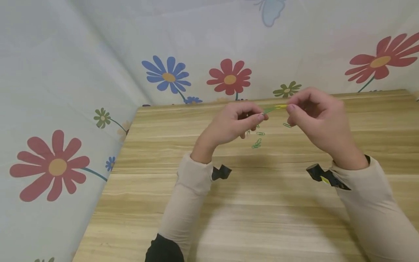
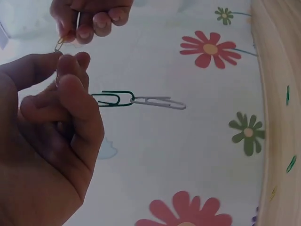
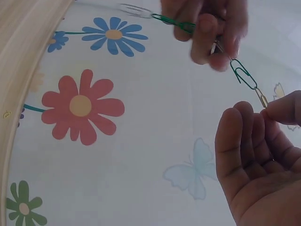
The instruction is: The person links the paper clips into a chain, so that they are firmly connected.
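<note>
A chain of paper clips stretches between the two hands above the table. My left hand (image 1: 230, 122) grips the chain partway along, its fingers curled over a clip that is mostly hidden. From that hand's far side hang a green paper clip (image 2: 124, 104) and, hooked to it, a silver paper clip (image 2: 162, 102). Towards the right hand, another green paper clip (image 3: 243, 74) links to a yellow paper clip (image 3: 261, 98). My right hand (image 1: 322, 118) pinches the yellow clip's end between thumb and forefinger, with the other fingers loosely bent.
Several loose green paper clips (image 1: 256, 145) lie on the wooden table (image 1: 248, 218) below the hands, one green clip (image 1: 287, 125) nearer the right hand. Behind the table's back edge hangs a white flowered cloth (image 1: 196, 32), which continues along the left side.
</note>
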A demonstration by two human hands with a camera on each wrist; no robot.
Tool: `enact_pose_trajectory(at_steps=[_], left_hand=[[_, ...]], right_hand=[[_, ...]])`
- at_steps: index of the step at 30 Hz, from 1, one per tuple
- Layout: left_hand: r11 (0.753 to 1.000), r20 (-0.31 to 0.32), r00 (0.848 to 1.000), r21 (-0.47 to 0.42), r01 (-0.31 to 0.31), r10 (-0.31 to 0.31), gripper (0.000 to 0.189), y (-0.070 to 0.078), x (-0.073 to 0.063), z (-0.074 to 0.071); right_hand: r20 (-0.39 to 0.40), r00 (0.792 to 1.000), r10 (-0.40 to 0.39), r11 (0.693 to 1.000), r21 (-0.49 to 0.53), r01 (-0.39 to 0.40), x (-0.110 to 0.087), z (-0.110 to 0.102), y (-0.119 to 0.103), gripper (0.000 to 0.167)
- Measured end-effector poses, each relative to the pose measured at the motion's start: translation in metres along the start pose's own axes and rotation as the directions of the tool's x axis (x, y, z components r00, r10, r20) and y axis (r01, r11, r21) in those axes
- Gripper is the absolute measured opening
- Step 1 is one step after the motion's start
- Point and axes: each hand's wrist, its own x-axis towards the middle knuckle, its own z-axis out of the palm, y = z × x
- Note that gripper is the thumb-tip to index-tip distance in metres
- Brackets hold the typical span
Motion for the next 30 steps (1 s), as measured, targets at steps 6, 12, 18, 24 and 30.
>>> enact_pose_trajectory(at_steps=[6, 12, 18, 24, 30], left_hand=[[0.957, 0.181, 0.983, -0.29, 0.024, 0.03, 0.032, -0.016, 0.01, 0.013], [0.901, 0.17, 0.98, -0.434, -0.022, 0.105, 0.027, -0.021, 0.009, 0.019], [0.9, 0.148, 0.977, -0.429, -0.08, 0.157, 0.017, -0.019, 0.008, 0.019], [0.916, 0.131, 0.984, -0.397, -0.06, 0.122, 0.015, -0.018, 0.005, 0.015], [0.942, 0.089, 0.993, -0.333, -0.049, 0.083, 0.014, -0.014, 0.004, 0.007]], right_hand=[[0.033, 0.999, 0.008, 0.999, -0.036, -0.007, -0.002, -0.005, -0.006, 0.007], [0.101, 0.995, -0.02, 0.997, -0.074, 0.027, -0.004, -0.003, -0.012, 0.008], [0.138, 0.989, -0.047, 0.996, -0.067, 0.057, -0.004, 0.001, -0.012, 0.009], [0.142, 0.985, -0.099, 0.99, -0.082, 0.111, -0.004, 0.003, -0.01, 0.01], [0.126, 0.988, -0.093, 0.988, -0.108, 0.107, -0.004, 0.004, -0.007, 0.011]])
